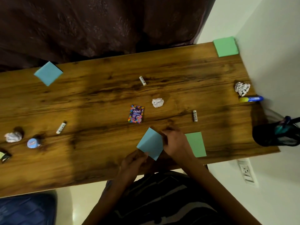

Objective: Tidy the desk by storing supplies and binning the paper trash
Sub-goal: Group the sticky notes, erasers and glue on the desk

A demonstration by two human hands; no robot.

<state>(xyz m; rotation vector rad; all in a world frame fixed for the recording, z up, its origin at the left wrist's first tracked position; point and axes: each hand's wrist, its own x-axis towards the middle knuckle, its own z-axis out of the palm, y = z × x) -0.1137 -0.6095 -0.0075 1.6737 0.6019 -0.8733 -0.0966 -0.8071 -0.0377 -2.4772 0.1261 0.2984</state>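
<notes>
Both hands meet on a blue pad of sticky notes (150,143) near the front edge of the table (100,101). The left hand (134,161) pinches the pad's lower left corner with its fingers closed on it; the right hand (174,143) grips the pad's right side, fingers curled over the edge. The pad is tilted, one corner raised.

Just right of the right hand lies a green pad (196,144), flat on the wood. Beyond the hands sit a small colourful packet (136,114), a crumpled paper ball (157,102) and two short white tubes (195,115) (142,80). A third tube (61,127), another paper ball (13,136) and a round blue lid (33,143) lie to the left, with a second blue pad (48,73) at the far left edge.

At the right end are a third paper ball (242,88), a blue and yellow glue stick (250,99), a black mesh holder (276,135) and a second green pad (225,46) in the far corner. A dark curtain (100,25) hangs behind the table, with a white wall (276,54) on the right.
</notes>
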